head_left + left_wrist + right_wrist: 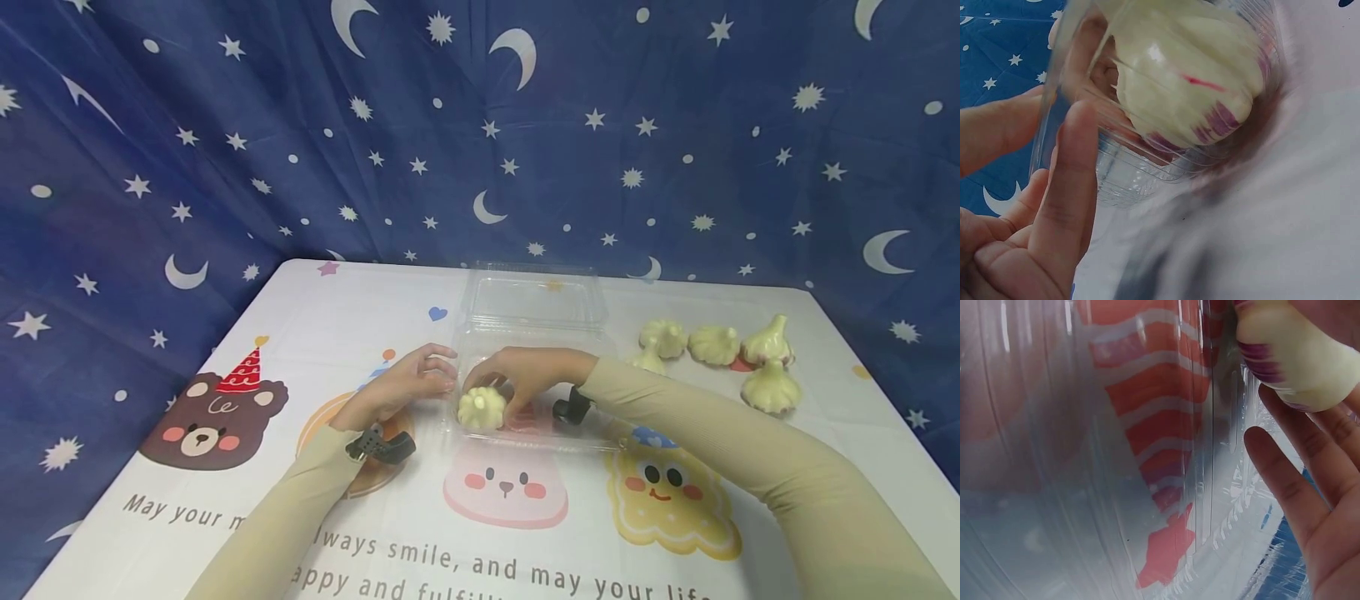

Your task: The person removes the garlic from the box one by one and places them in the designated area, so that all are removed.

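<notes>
In the head view, a clear plastic clamshell box (577, 437) lies with its lid (536, 296) folded back. Inside its left end is a pale garlic bulb (481, 408), with purple streaks visible in the left wrist view (1185, 81). My right hand (528, 371) reaches into the box and grips this bulb between thumb and fingers; in the right wrist view the bulb (1304, 359) sits against the fingers. At the box's left wall, my left hand (412, 379) rests its extended fingertips on the plastic.
Several more garlic bulbs (715, 345) lie grouped on the table's right side, beyond my right forearm. The white tablecloth (390, 508) bears printed cartoon figures and lettering. A blue curtain (465, 150) with moons and stars hangs behind and to the left.
</notes>
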A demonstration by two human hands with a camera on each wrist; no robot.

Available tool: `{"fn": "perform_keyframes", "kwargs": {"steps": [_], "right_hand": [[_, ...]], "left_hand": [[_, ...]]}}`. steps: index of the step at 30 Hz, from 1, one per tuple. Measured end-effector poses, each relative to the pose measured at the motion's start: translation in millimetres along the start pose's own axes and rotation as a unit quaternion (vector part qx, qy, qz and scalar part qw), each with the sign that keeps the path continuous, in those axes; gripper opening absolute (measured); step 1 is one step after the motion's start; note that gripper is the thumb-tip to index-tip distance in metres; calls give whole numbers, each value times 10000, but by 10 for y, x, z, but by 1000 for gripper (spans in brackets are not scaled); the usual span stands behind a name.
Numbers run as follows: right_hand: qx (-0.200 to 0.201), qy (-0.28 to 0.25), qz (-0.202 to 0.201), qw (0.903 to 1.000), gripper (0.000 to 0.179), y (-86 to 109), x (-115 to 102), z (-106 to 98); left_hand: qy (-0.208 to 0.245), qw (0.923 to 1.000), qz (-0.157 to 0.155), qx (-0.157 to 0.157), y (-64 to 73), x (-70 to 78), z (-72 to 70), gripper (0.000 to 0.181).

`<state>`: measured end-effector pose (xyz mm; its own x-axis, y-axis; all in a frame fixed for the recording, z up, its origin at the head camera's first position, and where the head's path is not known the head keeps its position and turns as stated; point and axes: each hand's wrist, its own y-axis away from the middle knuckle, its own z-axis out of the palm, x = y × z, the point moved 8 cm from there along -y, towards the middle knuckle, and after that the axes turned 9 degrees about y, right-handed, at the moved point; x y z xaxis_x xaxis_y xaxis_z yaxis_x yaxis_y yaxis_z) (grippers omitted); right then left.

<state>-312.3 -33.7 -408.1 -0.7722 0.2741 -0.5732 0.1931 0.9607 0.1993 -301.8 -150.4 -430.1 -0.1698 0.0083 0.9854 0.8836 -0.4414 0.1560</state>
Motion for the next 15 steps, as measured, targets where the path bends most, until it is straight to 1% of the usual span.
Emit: {"fn": "perform_keyframes", "kwargs": {"steps": [5, 12, 15], "right_hand": [[64, 120, 123, 9998, 55, 7, 28, -9], [132, -12, 478, 9988, 58, 39, 80, -22], [202, 93, 528, 9984, 58, 74, 84, -49]], "left_hand": [[19, 10000, 31, -12, 10, 2, 6, 61], [33, 10000, 70, -23, 16, 7, 11, 60], [34, 10000, 50, -18, 15, 8, 8, 60]]}}
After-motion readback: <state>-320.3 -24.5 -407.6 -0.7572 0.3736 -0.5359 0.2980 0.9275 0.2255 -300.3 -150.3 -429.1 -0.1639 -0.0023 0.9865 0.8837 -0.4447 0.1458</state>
